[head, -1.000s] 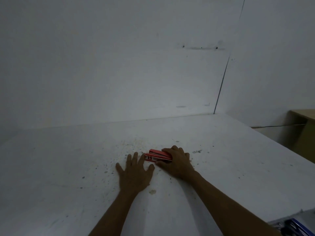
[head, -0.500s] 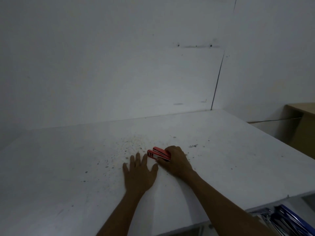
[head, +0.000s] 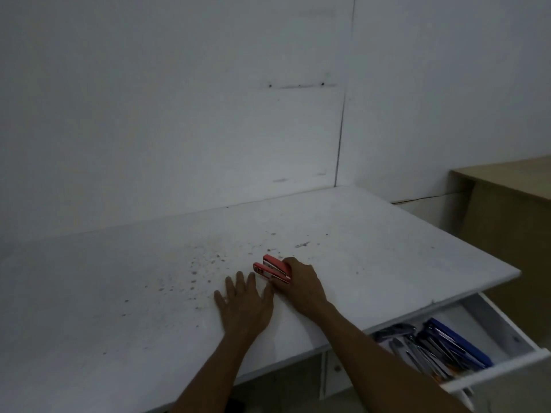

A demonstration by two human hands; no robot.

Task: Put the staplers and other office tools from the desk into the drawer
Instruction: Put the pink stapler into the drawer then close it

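Observation:
A red stapler (head: 272, 268) is tilted up off the white desk (head: 119, 278), its jaws pointing left. My right hand (head: 302, 286) grips its rear end. My left hand (head: 243, 305) lies flat on the desk just left of it, fingers spread, holding nothing. Below the desk's front right edge a white drawer (head: 507, 320) stands pulled out. Inside it lie a blue stapler (head: 459, 342) and several metal tools (head: 417, 350).
Dark specks and crumbs (head: 205, 260) dot the desk's middle. White walls close off the back. A light wooden cabinet (head: 512, 204) stands to the right beyond the desk. Below the desk a second drawer front with a knob (head: 337, 368) shows.
My right hand has closed around the red stapler and tipped it up from the desk. The view has dropped, so the pulled-out drawer now shows fully. My left hand stays flat.

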